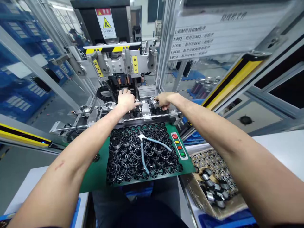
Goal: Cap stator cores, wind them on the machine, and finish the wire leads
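Note:
Both my arms reach forward into a metal machine fixture. My left hand is closed, its fingers curled down onto a part on the fixture that I cannot make out. My right hand pinches a small round metal part with copper windings seated on the fixture. Just in front of the fixture lies a pile of several black ring-shaped parts on a green panel. Blue-handled pliers rest on top of the pile.
A strip of coloured buttons sits at the green panel's right edge. A cardboard box of metal rings and cylinders stands at the lower right. Yellow-black guard bars and clear panels frame the machine opening. A warning label hangs above.

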Demonstrator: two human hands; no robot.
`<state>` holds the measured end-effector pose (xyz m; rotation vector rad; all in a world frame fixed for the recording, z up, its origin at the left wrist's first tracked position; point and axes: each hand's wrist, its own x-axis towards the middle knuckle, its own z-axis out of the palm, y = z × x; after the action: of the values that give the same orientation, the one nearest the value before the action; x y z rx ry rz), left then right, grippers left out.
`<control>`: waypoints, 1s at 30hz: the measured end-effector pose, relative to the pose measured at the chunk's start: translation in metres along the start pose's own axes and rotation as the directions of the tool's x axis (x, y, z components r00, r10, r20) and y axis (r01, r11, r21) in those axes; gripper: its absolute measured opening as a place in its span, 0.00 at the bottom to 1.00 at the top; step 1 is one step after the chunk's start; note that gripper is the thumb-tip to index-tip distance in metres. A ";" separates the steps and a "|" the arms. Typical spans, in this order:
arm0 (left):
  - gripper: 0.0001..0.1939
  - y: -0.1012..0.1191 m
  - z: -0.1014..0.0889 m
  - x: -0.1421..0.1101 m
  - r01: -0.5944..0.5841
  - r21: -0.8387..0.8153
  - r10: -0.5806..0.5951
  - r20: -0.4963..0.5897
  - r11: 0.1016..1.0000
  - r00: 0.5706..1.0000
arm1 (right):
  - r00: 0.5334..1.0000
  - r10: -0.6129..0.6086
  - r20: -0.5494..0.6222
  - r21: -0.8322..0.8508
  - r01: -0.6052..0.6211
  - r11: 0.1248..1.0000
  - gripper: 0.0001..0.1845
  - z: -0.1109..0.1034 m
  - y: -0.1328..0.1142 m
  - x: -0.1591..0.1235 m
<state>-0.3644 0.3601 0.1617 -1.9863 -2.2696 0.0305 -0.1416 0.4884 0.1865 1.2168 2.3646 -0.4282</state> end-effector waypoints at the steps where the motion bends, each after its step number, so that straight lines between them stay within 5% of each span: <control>1: 0.39 -0.001 0.001 0.004 0.002 0.010 -0.002 0.031 1.000 1.000 | 1.000 0.006 0.022 0.001 -0.006 1.000 0.25 0.000 -0.001 0.005; 4: 0.44 -0.004 0.006 0.009 -0.016 0.024 0.013 0.127 1.000 0.992 | 0.998 0.010 0.057 -0.004 -0.010 1.000 0.24 -0.001 -0.004 0.015; 10: 0.39 -0.009 0.011 0.002 -0.071 0.040 0.063 0.174 0.997 0.983 | 1.000 -0.024 0.010 -0.046 0.024 0.999 0.26 -0.023 -0.002 0.004; 13: 0.37 -0.009 0.010 -0.002 -0.094 0.040 0.086 0.164 0.995 0.983 | 0.997 -0.042 -0.063 -0.056 0.039 0.998 0.33 -0.044 -0.004 -0.019; 17: 0.36 -0.010 0.007 -0.004 -0.123 0.042 0.118 0.113 0.992 0.987 | 0.985 -0.081 -0.152 -0.052 0.074 0.996 0.23 -0.053 -0.007 -0.081; 22: 0.34 -0.008 0.011 -0.013 -0.117 0.026 0.116 0.028 0.993 0.993 | 0.896 -0.359 -0.261 0.004 0.373 0.928 0.17 0.014 -0.005 -0.211; 25: 0.32 -0.003 0.015 -0.019 -0.099 0.007 0.099 0.014 0.995 0.995 | 0.846 -0.508 -0.160 0.268 0.533 0.803 0.15 0.076 -0.008 -0.283; 30: 0.28 0.003 -0.015 -0.019 -0.059 -0.024 0.057 -0.071 0.998 0.996 | 0.816 -0.575 -0.059 0.455 0.535 0.712 0.21 0.152 -0.022 -0.346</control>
<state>-0.3579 0.3408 0.1745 -2.0321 -2.1808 -0.0629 0.0550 0.1694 0.2373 0.5776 2.6040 -1.2694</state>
